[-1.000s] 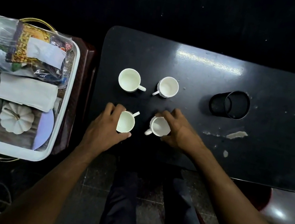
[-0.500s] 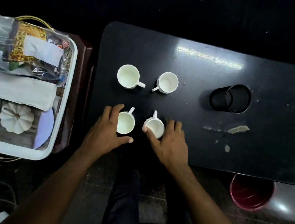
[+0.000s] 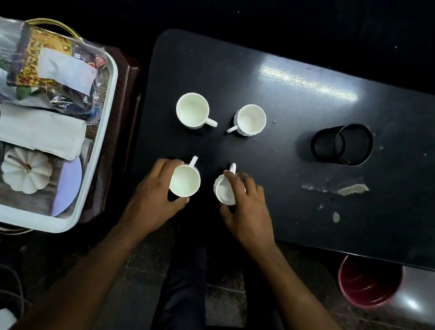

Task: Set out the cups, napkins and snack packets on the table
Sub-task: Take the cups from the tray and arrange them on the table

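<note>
Several white cups stand on the black table (image 3: 309, 99). Two sit at the back, a left one (image 3: 192, 109) and a right one (image 3: 250, 119), handles pointing toward each other. My left hand (image 3: 156, 197) grips the near left cup (image 3: 185, 181), its handle pointing away from me. My right hand (image 3: 245, 207) grips the near right cup (image 3: 225, 191), fingers over its rim, handle also pointing away. Folded white napkins (image 3: 40, 130) and snack packets (image 3: 51, 62) in clear plastic lie in the white tray (image 3: 96, 143) at the left.
A black ring-shaped holder (image 3: 342, 143) lies on the table's right half, near scuffed paint patches (image 3: 351, 188). A white pumpkin ornament (image 3: 25, 170) sits in the tray on a lilac plate. A red bucket (image 3: 367, 281) stands on the floor under the table's near right edge.
Both hands turned the two near cups so that their handles now point away from me. My right hand's fingers moved onto the right cup's rim.
</note>
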